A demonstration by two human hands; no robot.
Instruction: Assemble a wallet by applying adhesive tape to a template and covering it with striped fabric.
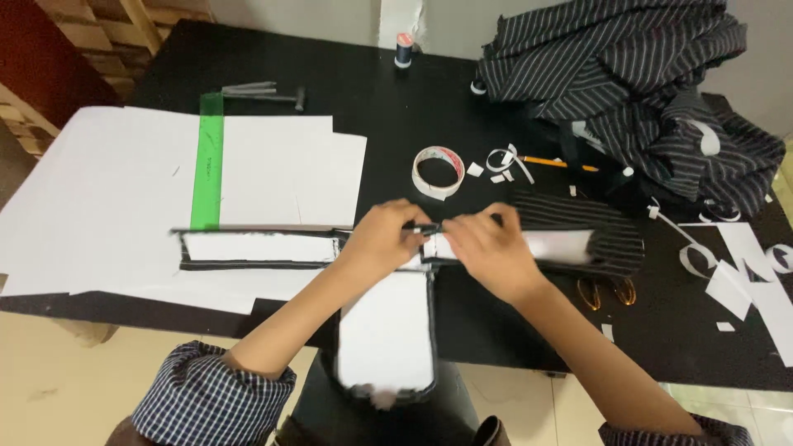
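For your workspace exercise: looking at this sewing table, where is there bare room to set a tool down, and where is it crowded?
Free: the black table between the green ruler, the thread spool and the tape roll; also the white paper sheets at left. Crowded: the right side, under the striped fabric pile and paper scraps, and the middle, where both hands press the T-shaped piece.

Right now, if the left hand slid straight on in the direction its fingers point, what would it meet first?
The left hand points right, and its fingertips already meet the right hand over the white-backed striped fabric piece. It would meet that hand first.
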